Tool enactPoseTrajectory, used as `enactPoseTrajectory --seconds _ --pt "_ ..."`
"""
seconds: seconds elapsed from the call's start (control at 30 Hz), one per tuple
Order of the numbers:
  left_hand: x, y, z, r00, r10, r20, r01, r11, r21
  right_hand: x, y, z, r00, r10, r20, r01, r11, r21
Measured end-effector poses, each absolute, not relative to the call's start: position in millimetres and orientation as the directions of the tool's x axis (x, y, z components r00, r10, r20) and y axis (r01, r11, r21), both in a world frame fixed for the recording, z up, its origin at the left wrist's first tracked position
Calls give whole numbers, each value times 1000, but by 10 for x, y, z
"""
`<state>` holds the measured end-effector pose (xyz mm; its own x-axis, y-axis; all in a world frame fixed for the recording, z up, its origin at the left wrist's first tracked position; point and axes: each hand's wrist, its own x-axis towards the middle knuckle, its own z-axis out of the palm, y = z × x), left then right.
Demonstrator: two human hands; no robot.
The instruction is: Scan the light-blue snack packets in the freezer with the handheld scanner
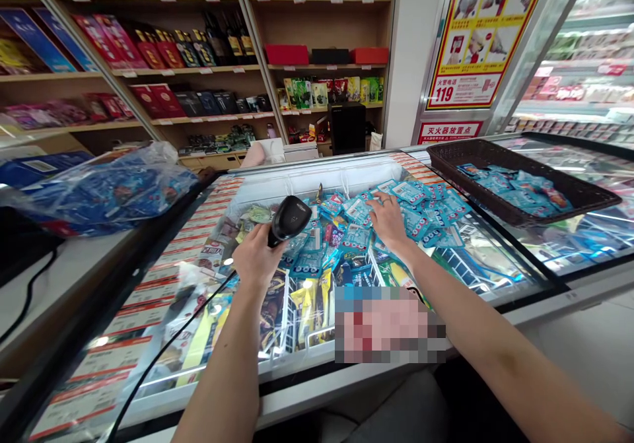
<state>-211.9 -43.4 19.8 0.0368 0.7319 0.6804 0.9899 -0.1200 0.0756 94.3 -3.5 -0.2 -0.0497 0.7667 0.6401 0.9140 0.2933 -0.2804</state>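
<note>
My left hand [255, 258] is wrapped round the handle of a black barcode scanner [291, 217], whose cord runs down to the lower left. The scanner is held above the glass top of a chest freezer [198, 189]. To the right, my right hand [387, 220] has its fingers spread over a pile of small blue packets [413, 192], with fingertips touching or just above them. More blue packets [310, 258] lie beneath and beside the scanner. Under the glass are yellow-wrapped items [310, 301] in white wire baskets [287, 311].
A brown plastic basket [520, 215] holding blue packets stands at the right. A clear plastic bag of blue packets [123, 185] lies at the left. Price labels [111, 360] line the freezer's left side. Shelves of boxes and bottles [212, 67] stand behind; a blurred patch covers the front edge.
</note>
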Motion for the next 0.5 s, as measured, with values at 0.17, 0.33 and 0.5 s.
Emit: enactPoseTrajectory --seconds 0.17,0.33,0.5 --pt "-2130 -432 204 5 742 671 989 -105 108 859 -126 90 -142 763 630 929 323 -182" --pt "-2166 -433 210 -41 753 657 986 -76 148 704 -131 112 -267 783 562 843 472 -258" --pt "-2185 -434 210 -46 745 666 987 -69 146 500 -148 174 -463 771 438 686 625 -374"
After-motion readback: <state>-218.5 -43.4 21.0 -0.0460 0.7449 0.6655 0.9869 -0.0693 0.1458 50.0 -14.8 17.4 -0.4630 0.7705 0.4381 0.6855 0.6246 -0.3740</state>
